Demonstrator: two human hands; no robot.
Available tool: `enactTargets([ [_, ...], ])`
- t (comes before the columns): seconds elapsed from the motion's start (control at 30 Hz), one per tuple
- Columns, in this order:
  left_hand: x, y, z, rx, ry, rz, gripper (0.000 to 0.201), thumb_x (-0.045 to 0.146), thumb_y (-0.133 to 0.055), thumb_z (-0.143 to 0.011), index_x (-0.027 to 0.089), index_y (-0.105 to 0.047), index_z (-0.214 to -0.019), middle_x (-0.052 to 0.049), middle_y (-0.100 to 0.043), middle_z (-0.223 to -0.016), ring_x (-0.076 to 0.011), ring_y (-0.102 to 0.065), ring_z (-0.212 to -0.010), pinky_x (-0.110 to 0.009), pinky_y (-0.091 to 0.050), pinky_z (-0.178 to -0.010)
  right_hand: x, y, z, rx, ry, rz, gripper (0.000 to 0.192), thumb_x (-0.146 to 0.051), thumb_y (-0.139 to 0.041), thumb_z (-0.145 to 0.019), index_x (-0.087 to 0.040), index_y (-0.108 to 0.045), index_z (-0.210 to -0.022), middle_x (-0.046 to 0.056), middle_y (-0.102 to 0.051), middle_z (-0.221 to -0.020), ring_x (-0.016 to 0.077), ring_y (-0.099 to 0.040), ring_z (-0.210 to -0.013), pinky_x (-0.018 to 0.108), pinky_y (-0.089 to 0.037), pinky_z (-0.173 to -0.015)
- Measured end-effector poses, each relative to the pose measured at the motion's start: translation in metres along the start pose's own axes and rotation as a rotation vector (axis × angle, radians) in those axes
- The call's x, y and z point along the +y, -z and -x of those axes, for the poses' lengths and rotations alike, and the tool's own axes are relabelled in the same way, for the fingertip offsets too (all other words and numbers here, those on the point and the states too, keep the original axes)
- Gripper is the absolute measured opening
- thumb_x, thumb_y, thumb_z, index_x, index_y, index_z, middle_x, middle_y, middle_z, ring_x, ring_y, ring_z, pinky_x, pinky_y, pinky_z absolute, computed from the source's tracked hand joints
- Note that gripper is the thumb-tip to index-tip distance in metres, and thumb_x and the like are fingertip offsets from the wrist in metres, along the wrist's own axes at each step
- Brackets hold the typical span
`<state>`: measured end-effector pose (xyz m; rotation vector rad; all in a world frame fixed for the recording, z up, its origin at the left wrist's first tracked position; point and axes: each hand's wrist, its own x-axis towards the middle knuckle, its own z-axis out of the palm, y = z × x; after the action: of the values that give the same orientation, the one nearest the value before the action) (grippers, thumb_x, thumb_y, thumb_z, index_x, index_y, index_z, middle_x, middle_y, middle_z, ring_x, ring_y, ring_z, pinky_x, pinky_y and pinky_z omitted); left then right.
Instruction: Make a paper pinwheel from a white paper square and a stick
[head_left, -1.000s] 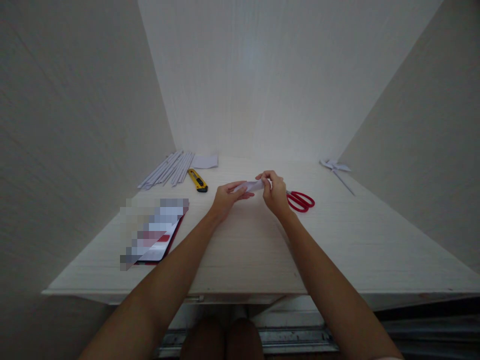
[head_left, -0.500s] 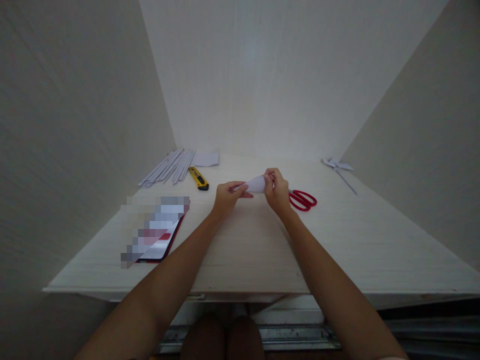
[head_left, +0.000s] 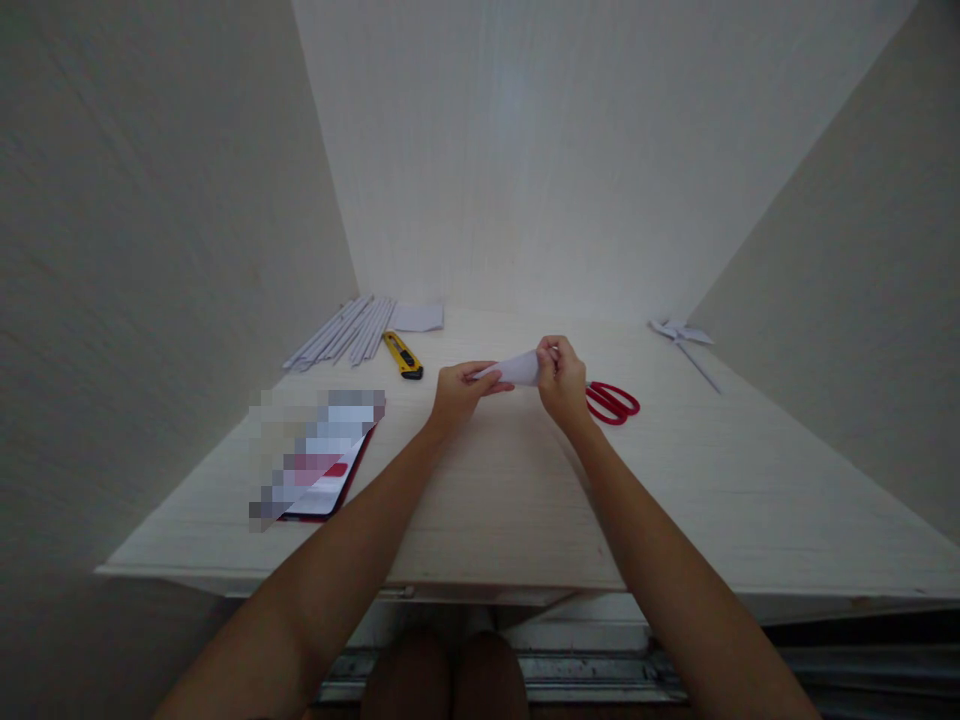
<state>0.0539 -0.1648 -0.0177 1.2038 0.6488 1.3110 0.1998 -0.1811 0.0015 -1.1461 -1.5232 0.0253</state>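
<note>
A piece of white paper, curled or folded into a tapering shape, is held above the table between both hands. My left hand pinches its narrow left end, thumb on top and fingers beneath. At the wider right end, my right hand grips the edge with bent fingers, hiding part of it. Just right of that hand lie red-handled scissors, their blades mostly hidden behind it.
Rolled white paper sticks lie at the back left, beside flat white paper and a yellow utility knife. A tablet-like device, partly blurred, lies front left. A paper pinwheel on a stick rests back right. Walls enclose the table.
The whole view has shifted slightly, so everything sits a little further right. Both hands keep hold of the paper, and its shape looks almost the same.
</note>
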Motion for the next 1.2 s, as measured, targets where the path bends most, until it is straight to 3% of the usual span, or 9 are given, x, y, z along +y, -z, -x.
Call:
enactTargets([
  [0.4,0.0014,0.0005,-0.0043,0.072,0.026,0.19,0.021,0.021,-0.064,-0.066,0.005,-0.061,-0.079,-0.009,-0.065,-0.078,-0.0185,-0.065,-0.066,-0.034,-0.051,-0.078,-0.001,0.0003,-0.0004,0.011,-0.003,-0.03,0.008,-0.022,-0.038,-0.081,-0.017,-0.044,-0.078,-0.005,-0.039,-0.054,0.0083,-0.036,-0.047,0.021,-0.026,-0.047],
  [0.63,0.0003,0.0006,-0.0053,0.083,0.008,0.181,0.014,0.017,-0.063,-0.065,0.004,-0.061,-0.071,-0.008,-0.065,-0.069,-0.0191,-0.065,-0.065,-0.033,-0.051,-0.078,-0.002,-0.0001,-0.0005,0.014,0.021,-0.008,0.007,-0.02,-0.037,-0.081,-0.017,-0.043,-0.078,-0.003,-0.044,-0.056,0.009,-0.041,-0.049,0.021,-0.029,-0.048],
  [0.9,-0.0002,0.0022,-0.0038,0.065,-0.001,0.146,0.017,0.017,-0.058,-0.072,0.005,-0.059,-0.083,-0.009,-0.066,-0.068,-0.0183,-0.065,-0.069,-0.032,-0.05,-0.078,0.0007,-0.0006,-0.0007,0.025,-0.007,0.017,0.009,-0.022,-0.037,-0.081,-0.018,-0.044,-0.079,-0.004,-0.042,-0.056,0.0091,-0.039,-0.048,0.021,-0.028,-0.048],
  [1.07,0.0026,0.001,-0.0047,0.098,0.028,0.155,0.018,0.014,-0.06,-0.069,0.005,-0.058,-0.085,-0.008,-0.066,-0.07,-0.0189,-0.065,-0.067,-0.028,-0.052,-0.066,-0.0008,-0.0007,-0.0003,0.052,-0.021,0.017,0.01,-0.023,-0.037,-0.082,-0.018,-0.044,-0.079,-0.004,-0.042,-0.055,0.0092,-0.039,-0.048,0.021,-0.027,-0.048],
  [1.2,0.0044,0.0009,-0.0065,0.158,0.038,0.244,0.011,0.01,-0.061,-0.067,0.005,-0.06,-0.077,-0.006,-0.065,-0.07,-0.0156,-0.065,-0.066,-0.027,-0.05,-0.073,-0.0072,-0.0019,0.0018,0.049,-0.017,-0.011,0.01,-0.024,-0.036,-0.082,-0.018,-0.043,-0.08,-0.004,-0.043,-0.055,0.0089,-0.038,-0.047,0.021,-0.027,-0.047],
])
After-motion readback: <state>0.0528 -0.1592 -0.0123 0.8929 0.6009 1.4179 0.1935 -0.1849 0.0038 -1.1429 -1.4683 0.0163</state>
